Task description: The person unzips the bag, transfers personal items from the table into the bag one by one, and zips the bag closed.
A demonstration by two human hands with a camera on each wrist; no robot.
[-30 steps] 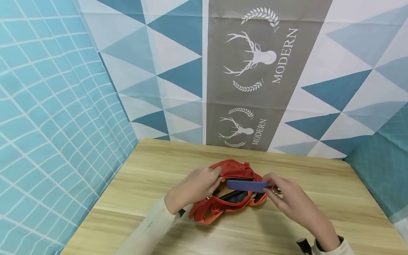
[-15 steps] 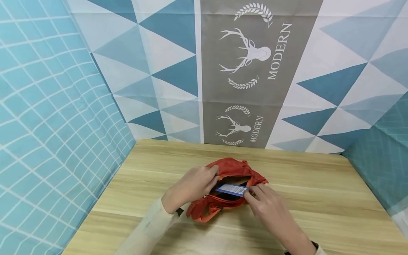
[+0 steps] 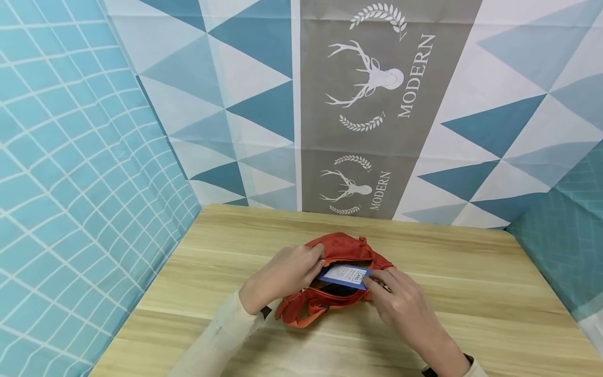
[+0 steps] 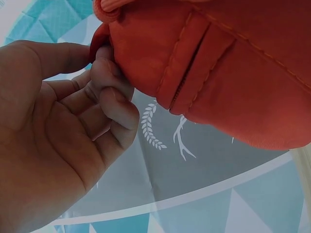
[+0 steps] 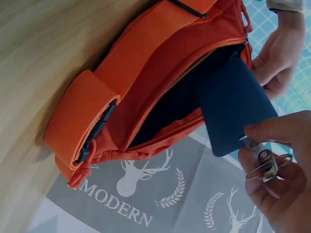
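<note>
A red waist bag [image 3: 340, 244] with an orange strap [image 5: 85, 114] lies on the table, its zipped mouth open. My left hand [image 3: 281, 273] pinches the bag's fabric at the left end of the mouth; the left wrist view shows thumb and fingers on a red edge [image 4: 99, 41]. In my right hand [image 3: 400, 302] is a blue card holder [image 3: 345, 276], pinched at its right end, with a white printed label facing up. Its far end reaches into the mouth. A metal clip [image 5: 267, 167] hangs from the holder by my right fingers. The bag's inside is dark.
The wooden table [image 3: 471, 283] extends around the bag on all sides. A patterned cloth [image 3: 254, 104] with triangles and deer prints stands behind it, and a blue checked cloth [image 3: 85, 157] lines the left. A black buckle [image 5: 97, 128] sits on the strap.
My right hand has moved left and lower, bringing the card holder from above the bag into its mouth. The printed label has come into view. My left hand keeps its hold on the bag.
</note>
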